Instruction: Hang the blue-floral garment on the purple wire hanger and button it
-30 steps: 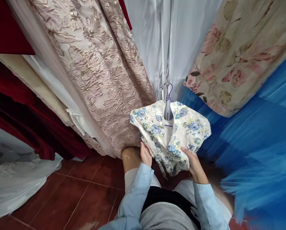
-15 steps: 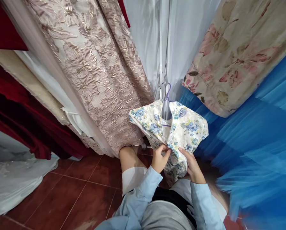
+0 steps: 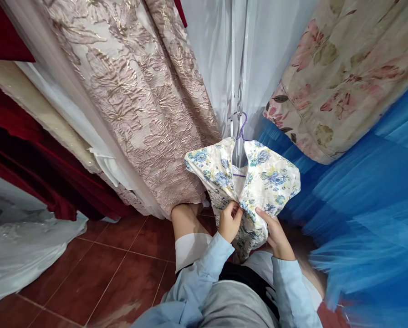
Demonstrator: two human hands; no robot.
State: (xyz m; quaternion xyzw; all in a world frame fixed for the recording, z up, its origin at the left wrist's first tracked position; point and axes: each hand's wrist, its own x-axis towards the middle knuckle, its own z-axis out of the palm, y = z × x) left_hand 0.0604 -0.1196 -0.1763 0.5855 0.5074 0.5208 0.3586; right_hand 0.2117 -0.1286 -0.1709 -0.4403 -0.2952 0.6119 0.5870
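Note:
A white blouse (image 3: pixel 274 175) with blue flowers hangs by a purple hanger (image 3: pixel 243 125) in front of me. My left hand (image 3: pixel 230 221) is closed, thumb and fingers pinching the blouse's gathered front just below the V of the neckline. On the other side, my right hand (image 3: pixel 277 234) grips the cloth at the waist, thumb on top and the other fingers behind it, out of sight. The blouse's lower end hangs down between my knees. White ribbons (image 3: pixel 240 59) run down from above to the hanger.
A pink brocade garment (image 3: pixel 149 105) hangs to the left, with dark red cloth (image 3: pixel 50 150) beyond it. Floral beige fabric (image 3: pixel 344 86) and blue tulle (image 3: pixel 371 196) hang on the right. White sheer cloth (image 3: pixel 207 50) is behind the blouse. The floor is red tile (image 3: pixel 122 273).
My view has shifted slightly. Both hands keep their hold on the blouse, and the left fingers have moved only a little at the gathered front.

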